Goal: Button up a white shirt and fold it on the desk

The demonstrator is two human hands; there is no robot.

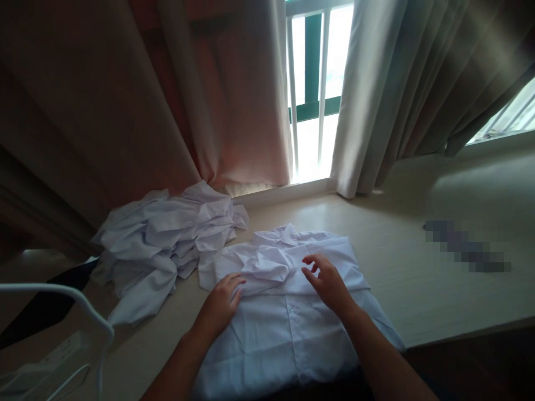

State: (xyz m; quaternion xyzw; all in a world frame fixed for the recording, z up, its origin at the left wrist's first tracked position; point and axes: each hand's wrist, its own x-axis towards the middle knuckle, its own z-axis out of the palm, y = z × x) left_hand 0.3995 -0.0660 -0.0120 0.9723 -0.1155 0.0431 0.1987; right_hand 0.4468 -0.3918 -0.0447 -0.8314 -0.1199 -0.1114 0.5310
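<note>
A white button-up shirt [267,334] lies spread in front of me, its button strip facing up and its lower part running toward my body. Its upper part is folded over, with a bunched lump of cloth [271,264] on top and the collar [288,234] at the far side. My left hand [221,301] rests at the left of the folded part, fingers stretched out over the cloth. Over the right side of the fold is my right hand [326,278], fingers curved and apart from the thumb, with nothing between them. Whether its fingertips touch the cloth I cannot tell.
A heap of crumpled white clothes [167,239] lies to the left. Nearer me on that side are a dark flat item [54,301], a white cable [94,312] and a power strip [62,353]. Curtains [246,100] hang behind, and a blurred-out object [463,245] lies at right.
</note>
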